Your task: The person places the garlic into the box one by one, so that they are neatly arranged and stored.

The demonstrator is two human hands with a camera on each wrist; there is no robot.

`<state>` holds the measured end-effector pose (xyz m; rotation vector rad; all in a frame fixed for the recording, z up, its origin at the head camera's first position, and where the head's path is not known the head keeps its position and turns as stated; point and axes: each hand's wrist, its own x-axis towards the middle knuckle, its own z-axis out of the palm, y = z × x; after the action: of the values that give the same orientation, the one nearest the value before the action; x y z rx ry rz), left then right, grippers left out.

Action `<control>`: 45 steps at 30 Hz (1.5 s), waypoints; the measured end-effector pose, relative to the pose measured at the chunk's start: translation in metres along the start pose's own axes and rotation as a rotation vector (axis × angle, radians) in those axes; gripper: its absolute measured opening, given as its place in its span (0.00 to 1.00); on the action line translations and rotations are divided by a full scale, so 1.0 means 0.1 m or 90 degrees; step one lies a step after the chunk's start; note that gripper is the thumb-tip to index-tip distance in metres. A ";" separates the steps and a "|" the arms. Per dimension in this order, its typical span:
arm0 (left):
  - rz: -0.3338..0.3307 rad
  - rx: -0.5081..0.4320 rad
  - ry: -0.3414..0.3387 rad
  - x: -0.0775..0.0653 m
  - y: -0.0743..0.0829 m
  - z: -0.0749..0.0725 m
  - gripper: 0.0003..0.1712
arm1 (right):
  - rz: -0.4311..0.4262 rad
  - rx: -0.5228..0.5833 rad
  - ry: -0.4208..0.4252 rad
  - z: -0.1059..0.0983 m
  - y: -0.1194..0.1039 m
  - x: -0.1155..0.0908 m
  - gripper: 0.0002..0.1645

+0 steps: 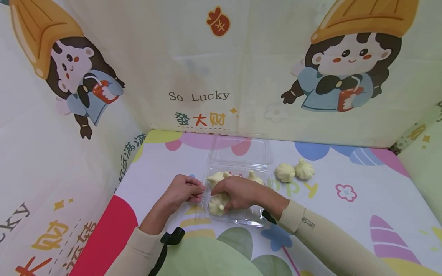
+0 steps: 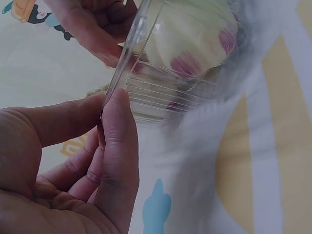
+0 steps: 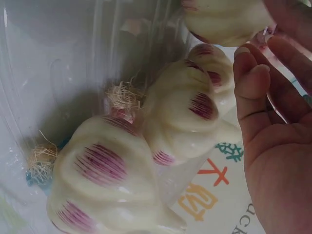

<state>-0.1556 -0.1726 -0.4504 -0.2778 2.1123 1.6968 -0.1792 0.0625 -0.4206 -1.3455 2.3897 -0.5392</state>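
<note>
A clear plastic clamshell box (image 1: 238, 221) lies with its lid (image 1: 238, 151) folded back. Several garlic bulbs are in its tray, with a bulb (image 1: 255, 177) at the back right and another bulb (image 1: 215, 178) at the back left. My left hand (image 1: 184, 190) pinches the tray's left rim between thumb and fingers, as the left wrist view shows closely. Reaching in from the right, my right hand (image 1: 238, 191) has its fingers and thumb around the front-left garlic bulb (image 1: 217, 206). Purple-streaked bulbs (image 3: 102, 170) with dry roots sit beneath it in the right wrist view.
Two more garlic bulbs, one (image 1: 285, 173) beside the other (image 1: 304, 169), lie on the table right of the box. A patterned cloth (image 1: 345, 222) covers the table. Printed fabric walls (image 1: 255, 76) stand behind and at the sides.
</note>
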 end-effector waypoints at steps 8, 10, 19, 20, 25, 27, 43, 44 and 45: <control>0.001 0.002 -0.001 -0.01 0.00 0.00 0.08 | -0.007 0.066 0.046 -0.19 0.00 -0.14 0.26; 0.000 0.004 0.000 0.00 0.00 0.00 0.08 | 0.002 0.083 0.064 -0.26 0.02 -0.19 0.26; -0.001 0.005 -0.006 0.03 -0.01 -0.01 0.09 | 0.090 0.170 0.172 -0.51 0.16 -0.55 0.26; 0.000 0.004 -0.005 0.03 -0.01 -0.01 0.09 | 0.096 0.169 0.186 -0.53 0.18 -0.58 0.26; 0.002 0.002 -0.004 0.03 -0.02 -0.01 0.09 | 0.119 0.161 0.235 -0.62 0.31 -0.76 0.26; 0.002 0.001 -0.007 0.03 -0.02 -0.01 0.09 | 0.128 0.155 0.247 -0.65 0.36 -0.82 0.26; 0.002 -0.001 -0.011 0.04 -0.01 -0.01 0.09 | 0.223 0.127 0.300 -0.79 0.63 -1.21 0.24; 0.002 -0.001 -0.012 0.04 -0.01 -0.01 0.09 | 0.231 0.127 0.300 -0.79 0.64 -1.23 0.24; 0.002 -0.001 -0.012 0.04 -0.01 -0.01 0.09 | 0.237 0.127 0.301 -0.79 0.64 -1.25 0.24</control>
<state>-0.1586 -0.1734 -0.4527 -0.2586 2.0994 1.6958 -0.2025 0.2134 -0.3691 -0.7167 2.7677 -1.0411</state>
